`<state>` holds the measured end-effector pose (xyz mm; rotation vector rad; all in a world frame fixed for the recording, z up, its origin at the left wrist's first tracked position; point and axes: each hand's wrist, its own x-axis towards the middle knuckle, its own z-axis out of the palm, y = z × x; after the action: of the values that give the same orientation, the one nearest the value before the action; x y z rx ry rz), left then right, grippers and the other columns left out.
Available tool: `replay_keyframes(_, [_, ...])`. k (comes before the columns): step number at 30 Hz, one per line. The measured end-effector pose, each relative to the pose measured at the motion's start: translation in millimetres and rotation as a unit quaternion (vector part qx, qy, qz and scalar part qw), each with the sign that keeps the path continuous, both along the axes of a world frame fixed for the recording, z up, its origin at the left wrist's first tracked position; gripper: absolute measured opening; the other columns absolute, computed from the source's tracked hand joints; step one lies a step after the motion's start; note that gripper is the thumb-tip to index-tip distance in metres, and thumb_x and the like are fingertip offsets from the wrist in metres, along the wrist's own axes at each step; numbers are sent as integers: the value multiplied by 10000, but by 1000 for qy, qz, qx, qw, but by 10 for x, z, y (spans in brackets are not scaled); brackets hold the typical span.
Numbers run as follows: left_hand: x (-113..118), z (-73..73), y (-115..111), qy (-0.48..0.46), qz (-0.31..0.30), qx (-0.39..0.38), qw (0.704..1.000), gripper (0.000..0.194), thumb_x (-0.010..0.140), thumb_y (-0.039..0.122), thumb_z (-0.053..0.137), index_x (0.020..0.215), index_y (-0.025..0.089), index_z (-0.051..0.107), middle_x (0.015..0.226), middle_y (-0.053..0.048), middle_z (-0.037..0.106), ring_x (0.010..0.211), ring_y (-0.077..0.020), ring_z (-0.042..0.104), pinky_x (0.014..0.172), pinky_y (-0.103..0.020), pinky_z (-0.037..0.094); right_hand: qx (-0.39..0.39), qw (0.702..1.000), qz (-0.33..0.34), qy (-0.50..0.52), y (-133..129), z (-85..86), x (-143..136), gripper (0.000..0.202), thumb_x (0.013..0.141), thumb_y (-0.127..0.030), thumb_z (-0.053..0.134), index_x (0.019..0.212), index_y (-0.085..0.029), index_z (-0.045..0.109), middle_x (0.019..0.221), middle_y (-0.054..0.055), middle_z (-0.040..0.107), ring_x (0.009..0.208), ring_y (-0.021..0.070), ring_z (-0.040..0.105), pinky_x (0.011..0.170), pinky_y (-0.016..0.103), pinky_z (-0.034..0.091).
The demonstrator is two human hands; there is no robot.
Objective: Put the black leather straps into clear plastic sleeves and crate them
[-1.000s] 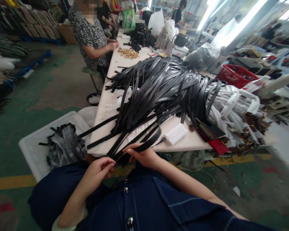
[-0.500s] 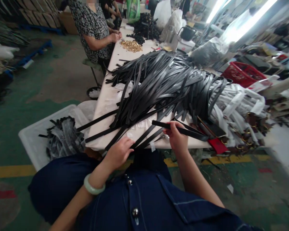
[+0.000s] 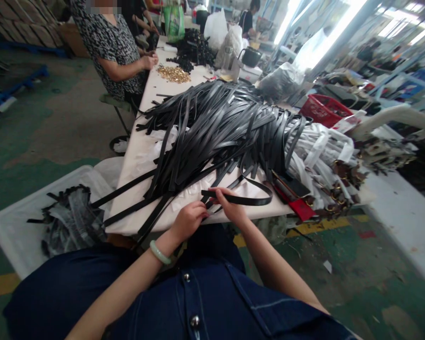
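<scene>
My right hand (image 3: pixel 230 205) is closed on a black strap (image 3: pixel 251 200), whose flat end sticks out to the left past the fingers while the rest loops back to the right. Just left of it, at the table's front edge, my left hand (image 3: pixel 189 219) is closed, its fingertips pinched together near the strap ends; what lies between them I cannot make out. A large heap of black straps (image 3: pixel 219 127) covers the middle of the table (image 3: pixel 127 189), several ends reaching over the near edge.
A white bin (image 3: pixel 10 222) with wrapped black strips stands left of the table. White-wrapped straps (image 3: pixel 315 151) with metal fittings and a red basket (image 3: pixel 322 111) are on the right. A co-worker (image 3: pixel 109 52) sits at the far left by gold-coloured pieces (image 3: pixel 173 74).
My right hand has moved left with the strap, close to my left hand, and the strap now bends into a loop. The camera view has shifted to the right.
</scene>
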<state>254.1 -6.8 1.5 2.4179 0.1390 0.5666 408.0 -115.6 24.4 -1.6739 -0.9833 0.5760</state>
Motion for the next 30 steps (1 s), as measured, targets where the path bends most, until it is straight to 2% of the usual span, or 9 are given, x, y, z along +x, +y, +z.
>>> replay_keyframes(3, [-102, 0, 77, -6, 53, -100, 994, 153, 878, 126, 530, 782, 176, 637, 858, -52, 649, 869, -182, 613, 818, -322, 503, -40, 979, 94, -177, 219, -209, -52, 294, 983, -284, 418, 1145, -164, 632, 1148, 114, 674, 1088, 209, 629, 954, 376, 500])
replay_keyframes(5, [-148, -11, 108, 21, 46, -101, 994, 158, 869, 107, 518, 774, 180, 621, 850, -50, 638, 873, -191, 604, 819, -335, 496, -44, 965, 137, -221, 289, -222, -39, 224, 942, -203, 494, 1100, -164, 648, 1209, 113, 643, 1137, 210, 585, 999, 370, 451])
replay_keyframes(7, [-172, -24, 115, 41, 40, -97, 994, 159, 869, 103, 500, 777, 182, 603, 874, -55, 629, 879, -195, 595, 814, -336, 490, -63, 941, 189, -273, 294, -145, 5, 179, 916, -178, 547, 1057, -182, 658, 1226, 94, 627, 1103, 207, 570, 977, 359, 443])
replay_keyframes(9, [-179, -37, 107, 47, 48, -96, 993, 151, 868, 106, 495, 776, 183, 585, 898, -61, 624, 888, -198, 589, 813, -336, 486, -106, 895, 231, -366, 269, -33, 62, 157, 924, -231, 569, 1052, -194, 653, 1206, 94, 615, 1057, 215, 544, 936, 358, 441])
replay_keyframes(13, [-174, -58, 94, 52, 62, -90, 993, 137, 866, 121, 496, 769, 186, 566, 902, -62, 622, 882, -203, 589, 808, -342, 485, -154, 802, 254, -519, 272, 120, 200, 239, 932, -383, 563, 1058, -197, 643, 1069, 106, 595, 1010, 241, 496, 855, 354, 435])
replay_keyframes(20, [-200, -57, 88, 46, 64, -88, 993, 148, 865, 111, 476, 774, 188, 563, 928, -64, 624, 907, -198, 591, 834, -352, 484, -122, 709, 329, -612, 438, 171, 662, 219, 979, -320, 478, 1064, -179, 622, 987, 92, 585, 941, 217, 503, 798, 344, 408])
replay_keyframes(23, [-191, -56, 98, 49, 64, -86, 993, 167, 879, 126, 465, 760, 192, 561, 921, -58, 629, 893, -197, 600, 819, -354, 488, -120, 692, 342, -624, 484, 191, 816, 235, 975, -357, 483, 1057, -183, 617, 992, 87, 594, 934, 220, 508, 781, 342, 405])
replay_keyframes(27, [-153, -51, 105, 33, 53, -73, 995, 183, 898, 158, 455, 775, 201, 583, 903, -52, 639, 878, -199, 618, 805, -346, 506, -117, 671, 359, -638, 524, 213, 833, 237, 986, -356, 452, 1047, -186, 606, 1024, 80, 599, 973, 223, 503, 791, 333, 402])
replay_keyframes(30, [-174, 25, 65, 4, 35, -57, 998, 188, 895, 162, 456, 774, 202, 594, 906, -56, 642, 865, -192, 631, 788, -319, 521, -105, 660, 368, -646, 586, 351, 850, 228, 1002, -318, 412, 1022, -183, 594, 1011, 69, 600, 979, 211, 499, 805, 321, 394])
